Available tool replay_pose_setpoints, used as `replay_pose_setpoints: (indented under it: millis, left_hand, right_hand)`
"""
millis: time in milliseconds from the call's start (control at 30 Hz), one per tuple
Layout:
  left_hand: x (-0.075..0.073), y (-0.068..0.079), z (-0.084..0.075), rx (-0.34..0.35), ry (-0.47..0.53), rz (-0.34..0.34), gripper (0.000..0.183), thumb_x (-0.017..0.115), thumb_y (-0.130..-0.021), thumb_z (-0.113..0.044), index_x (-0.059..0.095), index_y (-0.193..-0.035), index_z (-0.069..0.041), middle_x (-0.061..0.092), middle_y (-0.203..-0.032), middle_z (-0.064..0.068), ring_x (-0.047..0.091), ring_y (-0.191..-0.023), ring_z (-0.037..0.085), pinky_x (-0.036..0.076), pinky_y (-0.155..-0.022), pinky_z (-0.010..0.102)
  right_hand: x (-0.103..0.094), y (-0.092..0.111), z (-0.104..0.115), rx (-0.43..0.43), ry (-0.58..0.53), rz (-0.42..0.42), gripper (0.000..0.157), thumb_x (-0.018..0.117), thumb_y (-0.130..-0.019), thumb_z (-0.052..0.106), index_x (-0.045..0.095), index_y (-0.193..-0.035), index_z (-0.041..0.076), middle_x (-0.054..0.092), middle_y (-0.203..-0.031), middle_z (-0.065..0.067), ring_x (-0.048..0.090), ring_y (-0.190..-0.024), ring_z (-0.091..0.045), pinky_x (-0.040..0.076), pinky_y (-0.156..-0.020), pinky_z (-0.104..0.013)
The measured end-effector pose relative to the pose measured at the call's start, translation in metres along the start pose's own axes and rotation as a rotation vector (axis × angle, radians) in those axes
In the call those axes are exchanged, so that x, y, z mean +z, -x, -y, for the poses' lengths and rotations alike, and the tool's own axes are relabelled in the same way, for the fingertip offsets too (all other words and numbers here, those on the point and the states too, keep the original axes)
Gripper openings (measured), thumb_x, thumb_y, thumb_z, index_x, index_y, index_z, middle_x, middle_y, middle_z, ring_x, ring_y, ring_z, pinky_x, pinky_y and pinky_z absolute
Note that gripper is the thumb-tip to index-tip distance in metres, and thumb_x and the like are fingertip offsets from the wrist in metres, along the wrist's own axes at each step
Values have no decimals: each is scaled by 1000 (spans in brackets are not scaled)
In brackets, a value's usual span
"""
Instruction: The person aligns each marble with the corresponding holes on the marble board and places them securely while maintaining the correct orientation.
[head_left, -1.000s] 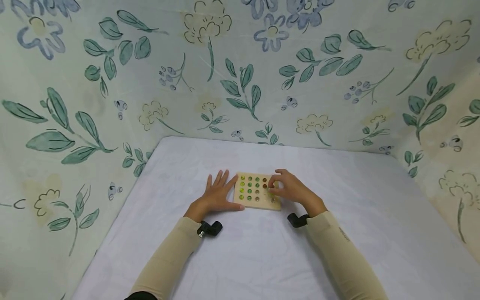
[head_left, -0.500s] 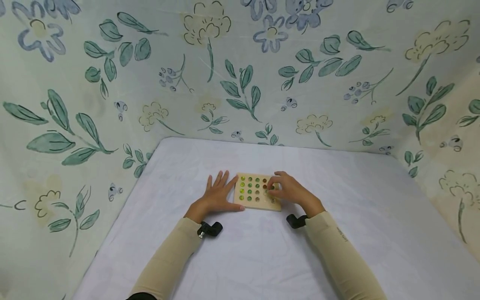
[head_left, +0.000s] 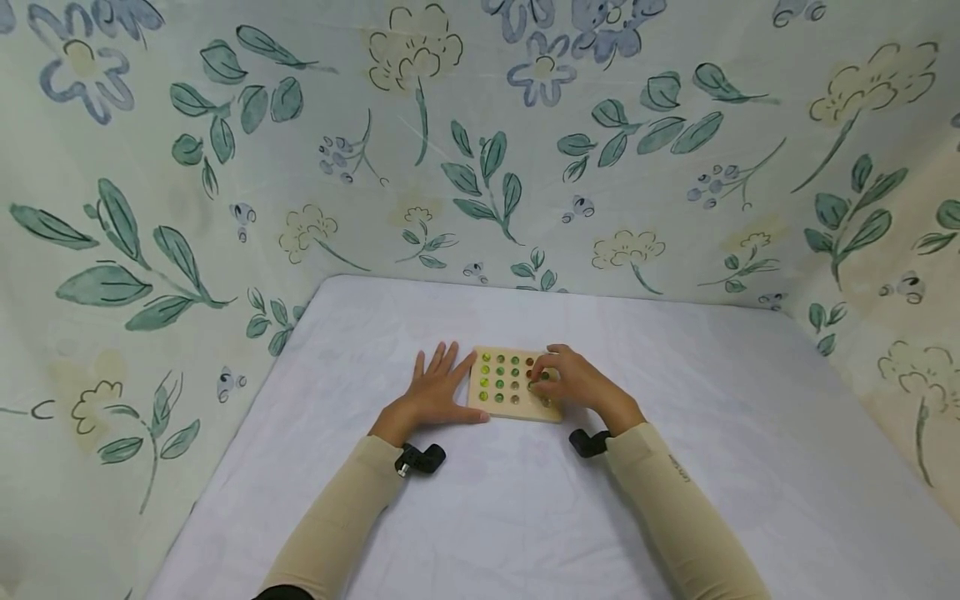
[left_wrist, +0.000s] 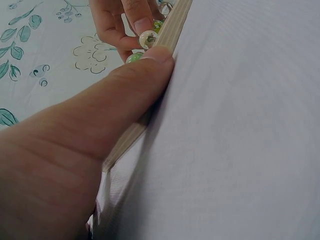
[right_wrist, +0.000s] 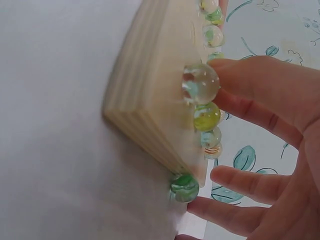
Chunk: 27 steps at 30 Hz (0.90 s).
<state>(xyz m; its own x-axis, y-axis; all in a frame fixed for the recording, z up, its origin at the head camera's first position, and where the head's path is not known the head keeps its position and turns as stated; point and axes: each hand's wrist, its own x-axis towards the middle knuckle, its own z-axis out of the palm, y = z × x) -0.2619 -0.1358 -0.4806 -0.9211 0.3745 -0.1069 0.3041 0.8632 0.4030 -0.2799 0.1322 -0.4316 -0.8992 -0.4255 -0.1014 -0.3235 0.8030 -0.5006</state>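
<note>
A pale wooden board [head_left: 491, 407] with rows of glass marbles, yellow-green, green, clear and brown, lies flat on the white cloth. My left hand [head_left: 433, 395] rests at its left side with fingers spread, the thumb along the front edge and the index fingertip near the far left corner. Over the board's right part, my right hand [head_left: 583, 383] pinches a marble between thumb and index finger; the fingers partly hide it. In the right wrist view a clear marble [right_wrist: 201, 84] is by a fingertip. A green marble [right_wrist: 184, 188] shows near the board's corner, by the lower fingers.
The white cloth [head_left: 480, 517] covers the table around the board. A floral curtain [head_left: 480, 167] hangs behind it and at both sides. A black wrist camera [head_left: 422, 457] sits on the left wrist, another black camera [head_left: 588, 443] on the right.
My right hand has shifted slightly left over the board, its thumb and index finger moving toward the marble row beside the brown ones. The left hand and board have stayed in place.
</note>
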Motion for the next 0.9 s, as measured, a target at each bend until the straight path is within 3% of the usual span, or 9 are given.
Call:
replay_pose_setpoints:
  millis: [900]
  left_hand:
    - [0,-1,1,-2,1,10,115,60,-68,-82,8,-156,-30,-6,-162,7,-15,-146,26,-16,-113,52]
  right_hand:
    - [0,-1,2,29,-4,9,6,74,-84,23,70,-87,20,34,-148,-28,33,-135,-48,30,-107,-61]
